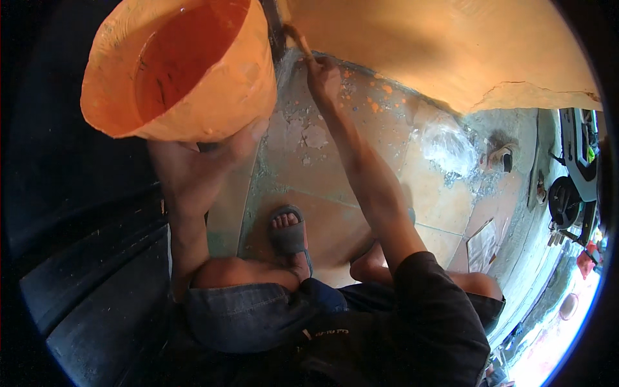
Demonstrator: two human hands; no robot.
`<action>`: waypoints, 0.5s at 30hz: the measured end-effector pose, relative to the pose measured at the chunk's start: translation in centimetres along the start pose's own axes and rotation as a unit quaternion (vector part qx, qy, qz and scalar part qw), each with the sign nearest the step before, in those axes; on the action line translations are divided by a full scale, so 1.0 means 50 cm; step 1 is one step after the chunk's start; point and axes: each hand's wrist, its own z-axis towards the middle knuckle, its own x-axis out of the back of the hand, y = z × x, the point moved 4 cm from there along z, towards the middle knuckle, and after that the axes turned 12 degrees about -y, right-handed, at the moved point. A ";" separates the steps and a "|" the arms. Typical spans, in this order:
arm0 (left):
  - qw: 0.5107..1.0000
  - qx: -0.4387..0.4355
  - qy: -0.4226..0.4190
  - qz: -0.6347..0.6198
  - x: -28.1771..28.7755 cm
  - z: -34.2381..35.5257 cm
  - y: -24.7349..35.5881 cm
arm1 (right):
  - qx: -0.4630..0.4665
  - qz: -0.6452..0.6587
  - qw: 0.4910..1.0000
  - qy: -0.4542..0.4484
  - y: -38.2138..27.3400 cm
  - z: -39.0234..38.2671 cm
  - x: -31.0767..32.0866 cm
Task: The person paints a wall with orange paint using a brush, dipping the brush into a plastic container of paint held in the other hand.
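Observation:
My left hand [222, 155] is closed round the lower side of an orange paint bucket [225, 97], holding it up at the upper left. The bucket tilts so its mouth shows, with deep orange paint [187, 58] inside. Farther out, my right hand [325, 79] grips the handle of a paintbrush [300, 45]. The brush head reaches the lower corner of an orange wall [445, 45], beside a dark upright edge [273, 32]. Its bristles are too small and blurred to make out clearly.
Orange drips [377, 97] spot the tiled floor [316, 174] along the wall's foot. Crumpled clear plastic [449, 147] lies to the right. A dark panelled surface [97, 258] stands close on my left. A wheeled machine [570, 193] is at the far right.

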 end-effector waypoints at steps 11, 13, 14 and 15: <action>0.999 0.014 0.036 -0.010 0.013 -0.008 0.007 | -0.112 -0.085 0.989 -0.039 -0.012 -0.013 -0.004; 0.999 0.046 0.026 -0.009 0.011 -0.008 0.002 | -0.083 -0.093 0.991 -0.048 -0.016 0.000 -0.017; 0.999 0.046 0.025 -0.009 0.012 -0.007 0.002 | -0.067 -0.097 0.992 -0.051 -0.021 0.011 -0.023; 0.999 0.034 0.028 -0.014 0.011 -0.006 0.002 | -0.051 -0.100 0.992 -0.054 -0.025 0.020 -0.029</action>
